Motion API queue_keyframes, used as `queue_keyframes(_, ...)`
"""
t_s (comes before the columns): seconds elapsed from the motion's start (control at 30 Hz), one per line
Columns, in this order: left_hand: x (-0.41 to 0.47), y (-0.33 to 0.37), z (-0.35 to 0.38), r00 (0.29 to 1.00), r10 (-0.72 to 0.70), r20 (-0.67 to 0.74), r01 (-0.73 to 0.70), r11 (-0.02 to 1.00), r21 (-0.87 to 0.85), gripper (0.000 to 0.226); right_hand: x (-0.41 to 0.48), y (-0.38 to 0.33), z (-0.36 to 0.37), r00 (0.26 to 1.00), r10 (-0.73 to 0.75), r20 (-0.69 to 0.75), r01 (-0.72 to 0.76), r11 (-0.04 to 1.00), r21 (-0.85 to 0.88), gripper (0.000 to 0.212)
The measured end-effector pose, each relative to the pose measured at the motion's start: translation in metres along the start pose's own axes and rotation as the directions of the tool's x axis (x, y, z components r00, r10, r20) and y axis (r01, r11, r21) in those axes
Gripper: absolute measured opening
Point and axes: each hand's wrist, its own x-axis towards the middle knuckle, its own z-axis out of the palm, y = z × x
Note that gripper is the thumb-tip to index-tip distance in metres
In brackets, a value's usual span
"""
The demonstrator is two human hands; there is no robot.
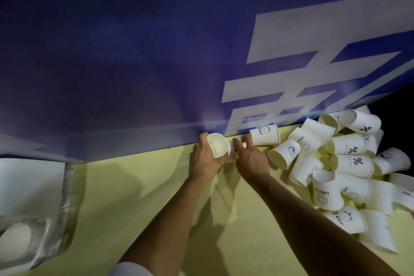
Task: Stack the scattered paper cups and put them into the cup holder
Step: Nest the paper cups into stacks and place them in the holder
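A white paper cup lies on its side with its mouth towards me, near the back of the yellow table. My left hand grips it round the rim end. My right hand holds the cup's base end, fingers curled against it. A heap of several white printed paper cups lies scattered to the right. One "Bear" cup lies just beyond my right fingers. A clear plastic cup holder lies at the left edge with white cups inside.
A blue banner with large white characters stands along the table's far edge, right behind my hands. The scattered cups reach the table's right edge, where the background is dark.
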Motion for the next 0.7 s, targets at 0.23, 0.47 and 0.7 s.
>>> queue_keyframes(0.23,-0.02,-0.022,-0.041,0.999,0.043,0.007,-0.043,0.999,0.028,0.084,-0.026,-0.016,-0.01,1.0,0.005,0.018,-0.005,1.0,-0.015,0.046)
queue_keyframes(0.47,-0.068,-0.042,-0.098,0.994,0.063,-0.084,-0.056,0.995,0.085,0.09,-0.071,-0.068,-0.025,0.999,-0.046,-0.005,0.046,0.999,0.025,0.051)
queue_keyframes(0.7,-0.131,-0.101,-0.17,0.98,0.051,-0.193,-0.023,0.989,0.145,0.082,-0.117,-0.134,-0.033,0.996,-0.084,-0.001,0.084,0.992,0.09,0.056)
